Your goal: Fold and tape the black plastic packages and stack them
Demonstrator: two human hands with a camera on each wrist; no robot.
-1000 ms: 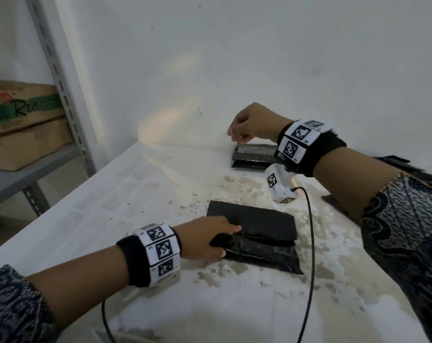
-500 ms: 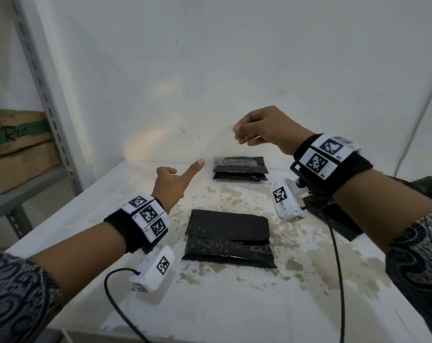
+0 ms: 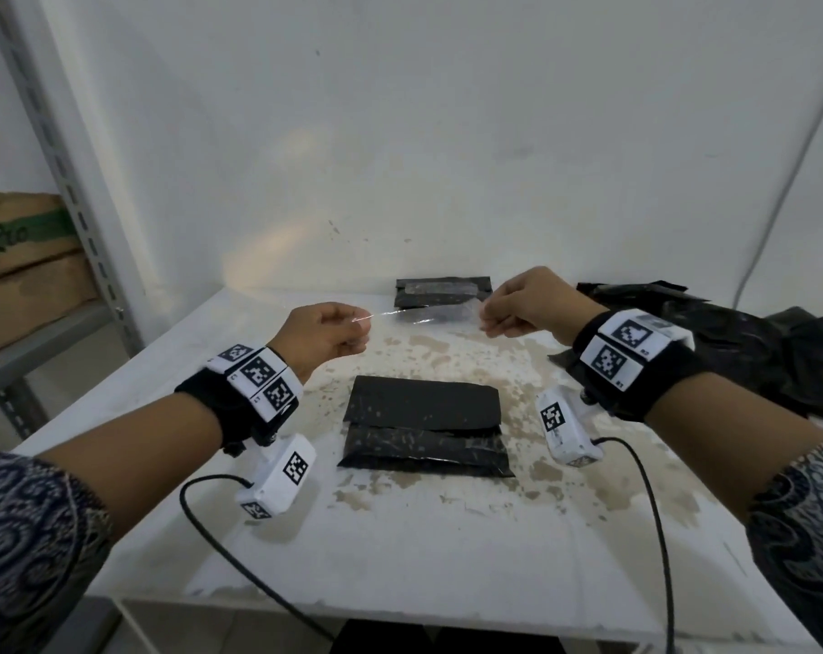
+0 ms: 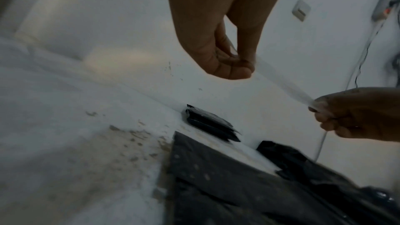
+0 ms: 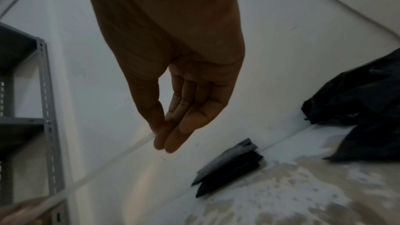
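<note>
White wall (image 3: 447,134), grey metal shelving (image 3: 70,181), stained table (image 3: 423,535)

I'm in what looks like a storeroom or packing corner: a bare white wall (image 3: 447,134), a worn white table (image 3: 400,549) blotched with brown where the paint has flaked, a grey slotted-steel shelving rack (image 3: 70,191) at my left carrying battered cardboard boxes (image 3: 22,276), and a heap of loose black plastic (image 3: 753,351) at my right
</note>
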